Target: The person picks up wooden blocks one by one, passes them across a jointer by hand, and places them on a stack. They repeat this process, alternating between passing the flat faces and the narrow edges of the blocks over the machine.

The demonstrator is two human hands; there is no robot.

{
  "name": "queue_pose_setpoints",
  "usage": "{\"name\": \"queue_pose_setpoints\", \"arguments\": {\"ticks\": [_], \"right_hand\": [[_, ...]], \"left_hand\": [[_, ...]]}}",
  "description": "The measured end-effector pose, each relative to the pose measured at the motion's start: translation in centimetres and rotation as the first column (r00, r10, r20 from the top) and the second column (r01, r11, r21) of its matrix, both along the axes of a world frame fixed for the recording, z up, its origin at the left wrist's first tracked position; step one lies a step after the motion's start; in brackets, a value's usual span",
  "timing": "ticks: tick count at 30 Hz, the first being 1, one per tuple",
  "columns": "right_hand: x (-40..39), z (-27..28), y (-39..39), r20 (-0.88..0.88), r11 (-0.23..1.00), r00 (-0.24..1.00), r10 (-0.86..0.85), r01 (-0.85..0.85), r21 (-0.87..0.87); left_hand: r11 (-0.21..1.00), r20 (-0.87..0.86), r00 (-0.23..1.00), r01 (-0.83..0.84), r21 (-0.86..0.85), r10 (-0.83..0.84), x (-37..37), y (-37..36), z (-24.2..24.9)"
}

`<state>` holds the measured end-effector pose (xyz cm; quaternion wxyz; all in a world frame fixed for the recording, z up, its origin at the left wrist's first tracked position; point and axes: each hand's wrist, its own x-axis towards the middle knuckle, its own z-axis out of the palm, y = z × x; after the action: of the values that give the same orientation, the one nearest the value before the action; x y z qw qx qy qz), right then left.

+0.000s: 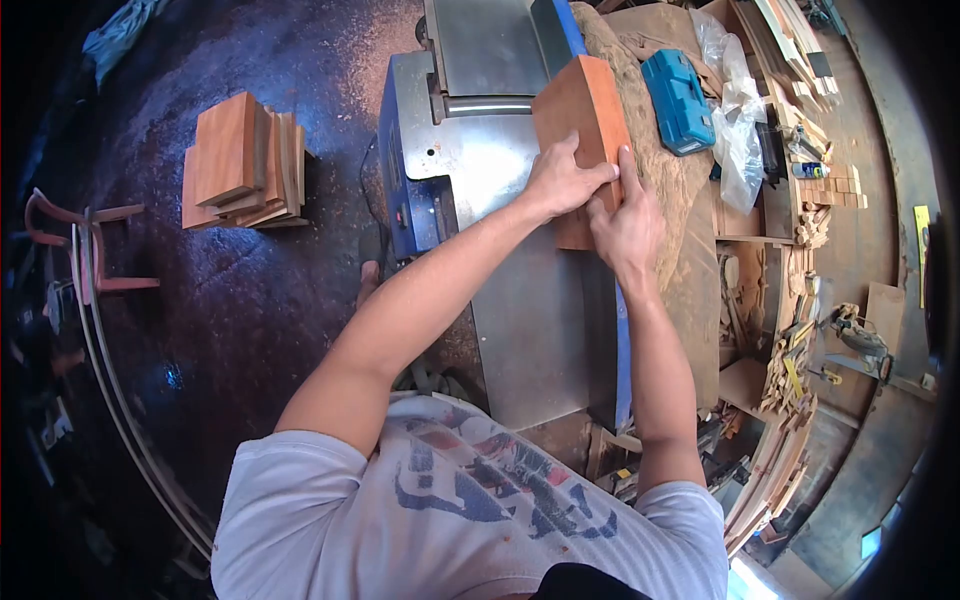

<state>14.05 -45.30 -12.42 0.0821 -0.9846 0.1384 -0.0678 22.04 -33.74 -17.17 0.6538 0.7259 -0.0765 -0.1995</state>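
Both hands press a reddish wooden board (580,110) flat on the jointer table (480,160).

The left hand (563,180) lies palm-down on the board's near end, fingers spread; the right hand (628,222) clamps its near right edge, just beside the left. A blue case (677,100) sits beyond the right hand; stacked boards (242,162) lie well left.
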Motion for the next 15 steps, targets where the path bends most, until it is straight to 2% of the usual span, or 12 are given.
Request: {"name": "queue_pose_setpoints", "arguments": {"ticks": [8,15], "right_hand": [[2.1,0.2,0.4,-0.027,0.999,0.999,-0.024,0.023,-0.032],[4.9,0.5,0.8,-0.028,1.0,0.999,-0.026,0.026,0.006]], "left_hand": [[0.999,-0.029,0.999,-0.022,-0.042,0.021,2.2,0.1,0.0],[0.994,-0.02,1.0,-0.013,-0.11,0.01,5.6,-0.8,-2.4]]}}
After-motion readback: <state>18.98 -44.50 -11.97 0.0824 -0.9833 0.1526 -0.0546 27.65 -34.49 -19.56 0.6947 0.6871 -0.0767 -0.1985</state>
